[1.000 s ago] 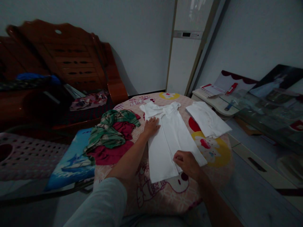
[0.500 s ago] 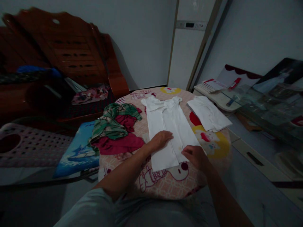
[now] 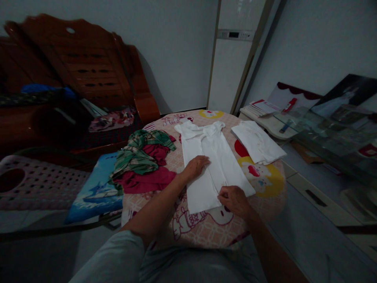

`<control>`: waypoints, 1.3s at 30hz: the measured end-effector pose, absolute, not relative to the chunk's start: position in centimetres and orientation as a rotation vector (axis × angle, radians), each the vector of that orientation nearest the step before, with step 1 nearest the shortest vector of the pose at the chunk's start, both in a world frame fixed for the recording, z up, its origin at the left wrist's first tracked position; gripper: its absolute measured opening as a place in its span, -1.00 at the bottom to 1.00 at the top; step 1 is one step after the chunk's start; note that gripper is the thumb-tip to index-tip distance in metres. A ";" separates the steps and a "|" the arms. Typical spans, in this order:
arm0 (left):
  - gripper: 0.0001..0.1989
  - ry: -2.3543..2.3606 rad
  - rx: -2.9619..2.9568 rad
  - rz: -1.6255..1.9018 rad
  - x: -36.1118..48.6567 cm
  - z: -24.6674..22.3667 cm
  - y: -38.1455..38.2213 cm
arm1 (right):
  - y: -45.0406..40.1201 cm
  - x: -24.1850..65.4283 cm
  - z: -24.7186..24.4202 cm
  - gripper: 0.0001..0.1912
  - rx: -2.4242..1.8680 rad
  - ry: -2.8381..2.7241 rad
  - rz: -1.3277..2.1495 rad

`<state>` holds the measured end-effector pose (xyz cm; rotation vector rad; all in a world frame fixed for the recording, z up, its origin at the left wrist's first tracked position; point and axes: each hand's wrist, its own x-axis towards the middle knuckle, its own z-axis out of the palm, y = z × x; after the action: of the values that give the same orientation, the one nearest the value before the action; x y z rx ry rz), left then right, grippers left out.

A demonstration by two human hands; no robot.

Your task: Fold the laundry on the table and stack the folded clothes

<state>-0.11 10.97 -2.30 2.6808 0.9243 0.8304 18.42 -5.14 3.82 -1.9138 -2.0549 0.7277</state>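
Observation:
A white garment [image 3: 218, 153] lies spread on the round table, its sides turned inward so that two edges run down its middle. My left hand [image 3: 198, 166] rests on its left half, palm down with the fingers extended. Near the lower middle edge, my right hand [image 3: 233, 199] pinches the white cloth between thumb and fingers. To the right lies a folded white garment [image 3: 257, 141]. A heap of green plaid cloth [image 3: 138, 151] and dark red cloth [image 3: 147, 180] sits at the table's left side.
The round table wears a pink patterned cover [image 3: 206, 232]. Left of it stand a blue cushion [image 3: 97, 192], a woven seat [image 3: 44, 184] and a wooden bench [image 3: 88, 70]. On the right is a glass shelf [image 3: 315, 137] beside a white cabinet with papers [image 3: 262, 107].
My right hand has moved left and slightly down to the garment's inner edge. My left hand has shifted a little up and left on the cloth.

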 end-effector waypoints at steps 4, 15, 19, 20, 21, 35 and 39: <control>-0.68 1.352 2.617 0.586 0.8 -0.5 14.8 | -5.1 18.3 3.7 -0.86 -1.889 -2.025 0.748; -0.60 1.799 2.452 0.324 4.9 0.8 20.9 | -4.6 18.7 3.8 -0.89 -1.897 -1.934 0.867; -0.50 1.864 2.409 0.334 5.7 0.6 20.5 | -4.6 18.6 3.7 -0.90 -1.964 -1.966 0.802; -0.47 1.863 2.418 0.335 5.8 0.5 20.3 | -4.6 18.5 3.7 -0.90 -1.990 -2.003 0.756; -0.46 1.852 2.438 0.328 5.8 0.5 20.1 | -4.6 18.4 3.6 -0.90 -2.018 -2.040 0.708; -0.59 1.528 2.488 0.472 5.5 0.4 18.9 | -4.8 20.4 3.5 -0.79 -2.097 -1.899 0.414; -0.60 1.596 2.393 0.430 7.7 0.7 20.3 | -4.6 20.2 3.9 -0.86 -2.235 -2.050 0.303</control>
<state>7.68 20.31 0.71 2.3929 1.5964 0.4302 20.24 -4.64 3.86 -2.2349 -2.0500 0.3027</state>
